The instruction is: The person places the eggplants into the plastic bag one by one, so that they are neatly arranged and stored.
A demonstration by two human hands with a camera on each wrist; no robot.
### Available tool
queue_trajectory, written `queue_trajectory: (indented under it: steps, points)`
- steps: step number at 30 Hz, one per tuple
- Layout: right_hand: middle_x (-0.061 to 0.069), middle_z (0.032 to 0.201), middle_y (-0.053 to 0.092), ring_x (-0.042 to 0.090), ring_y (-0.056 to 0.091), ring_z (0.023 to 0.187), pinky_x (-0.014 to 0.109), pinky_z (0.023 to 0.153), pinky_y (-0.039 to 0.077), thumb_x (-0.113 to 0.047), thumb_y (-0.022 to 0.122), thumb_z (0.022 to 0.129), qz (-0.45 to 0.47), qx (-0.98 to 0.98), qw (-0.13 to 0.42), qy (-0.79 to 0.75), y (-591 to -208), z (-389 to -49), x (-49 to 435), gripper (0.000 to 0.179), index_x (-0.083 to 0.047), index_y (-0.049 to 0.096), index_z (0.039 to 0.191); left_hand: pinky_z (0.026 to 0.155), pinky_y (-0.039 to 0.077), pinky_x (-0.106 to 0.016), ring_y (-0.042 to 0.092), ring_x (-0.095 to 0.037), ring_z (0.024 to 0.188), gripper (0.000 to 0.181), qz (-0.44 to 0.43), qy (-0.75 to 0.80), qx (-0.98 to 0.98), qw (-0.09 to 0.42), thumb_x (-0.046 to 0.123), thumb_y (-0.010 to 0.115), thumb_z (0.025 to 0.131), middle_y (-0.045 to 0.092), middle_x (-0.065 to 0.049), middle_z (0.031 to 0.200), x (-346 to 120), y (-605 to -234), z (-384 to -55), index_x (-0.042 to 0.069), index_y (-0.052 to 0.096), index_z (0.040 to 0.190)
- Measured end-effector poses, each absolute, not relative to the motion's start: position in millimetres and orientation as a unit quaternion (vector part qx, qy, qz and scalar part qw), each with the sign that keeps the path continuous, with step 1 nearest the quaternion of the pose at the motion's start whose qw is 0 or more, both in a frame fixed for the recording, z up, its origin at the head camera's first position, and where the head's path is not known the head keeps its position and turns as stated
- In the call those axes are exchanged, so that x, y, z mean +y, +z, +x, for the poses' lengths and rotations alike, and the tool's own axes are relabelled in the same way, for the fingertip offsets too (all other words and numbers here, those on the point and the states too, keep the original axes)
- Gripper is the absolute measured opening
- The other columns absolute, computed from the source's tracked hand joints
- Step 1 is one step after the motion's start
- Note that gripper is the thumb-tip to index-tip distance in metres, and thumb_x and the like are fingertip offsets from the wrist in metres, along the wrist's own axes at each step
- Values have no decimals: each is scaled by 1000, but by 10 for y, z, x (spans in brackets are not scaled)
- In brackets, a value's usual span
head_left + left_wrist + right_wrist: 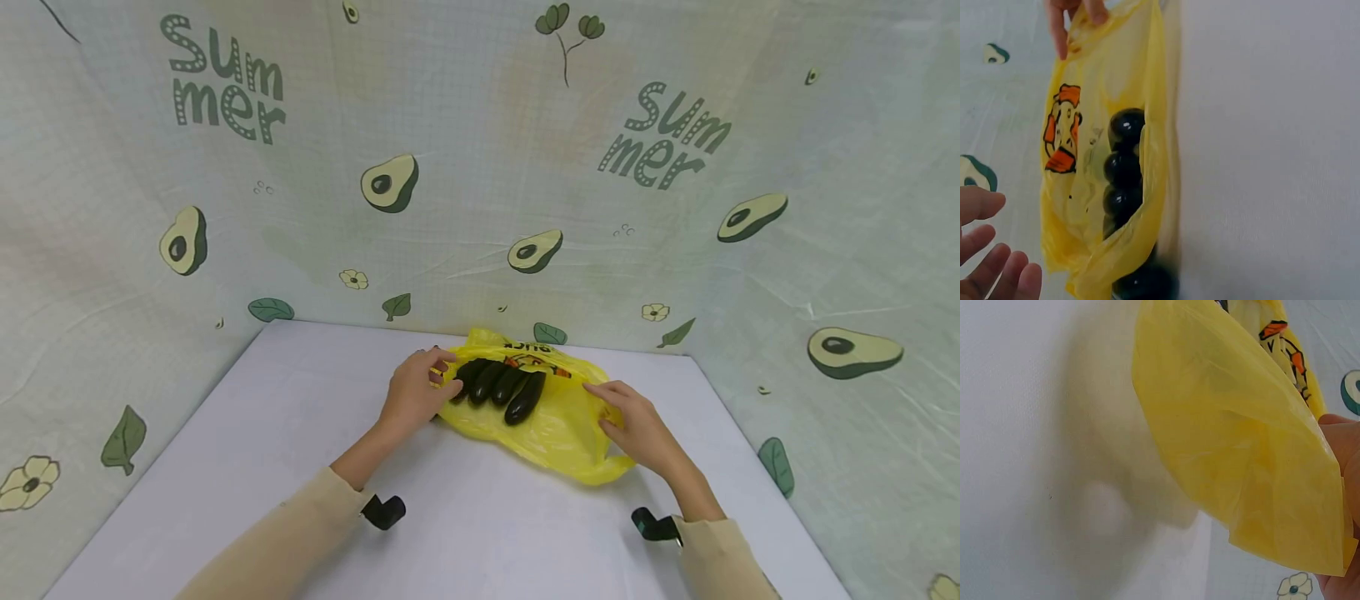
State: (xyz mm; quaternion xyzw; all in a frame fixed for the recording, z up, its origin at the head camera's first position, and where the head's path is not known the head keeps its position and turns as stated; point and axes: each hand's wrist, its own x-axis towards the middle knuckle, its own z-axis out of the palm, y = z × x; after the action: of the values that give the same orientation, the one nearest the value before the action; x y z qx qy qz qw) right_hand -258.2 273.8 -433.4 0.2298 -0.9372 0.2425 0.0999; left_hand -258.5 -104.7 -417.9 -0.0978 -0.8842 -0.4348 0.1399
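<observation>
A yellow plastic bag (562, 433) with printed black letters and an orange figure lies at the back of the table. Several dark, glossy eggplants (525, 398) lie side by side within its mouth. My left hand (420, 387) is at the bag's left end; the left wrist view shows its fingers (985, 269) spread and apart from the plastic. At the other end, my right hand (637, 425) pinches the bag's rim, its fingertips partly hidden by plastic. One more dark, round shape (1144, 284) shows outside the bag, low in the left wrist view, probably another eggplant.
The white table (495, 533) is bounded by a hanging cloth (465, 100) printed with avocados, leaves and "summer". The cloth rises close behind the bag and along both sides. A small black device (384, 512) is worn at each wrist.
</observation>
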Motion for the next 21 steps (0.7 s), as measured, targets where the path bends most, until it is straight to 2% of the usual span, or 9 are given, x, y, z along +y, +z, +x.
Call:
queue_trajectory:
  steps: [5,10,21]
  points:
    - [17,130,65,29,64,111,50,96,59,11,78,87,228,-938,97,243,-4333,-2588,2740,65,-4,62,148,87,56,-43,65,-25,97,44,-84,-418,-895,127,18,85,91,68,-14,116,-1297,-4178,-2624,9,71,132]
    - [15,130,65,28,64,111,49,97,59,11,78,88,221,-940,96,241,-4347,-2595,2751,64,-4,62,148,89,57,-48,67,-31,105,49,-76,-401,-905,121,21,84,92,67,-16,123,-1472,-4224,-2634,11,67,137]
    - [15,129,66,29,64,108,49,94,59,12,78,87,229,-936,103,247,-4379,-2597,2781,65,-5,63,147,91,57,-51,66,-35,109,61,-66,-369,-921,109,21,86,90,66,-21,128,-1634,-4411,-2616,7,61,144]
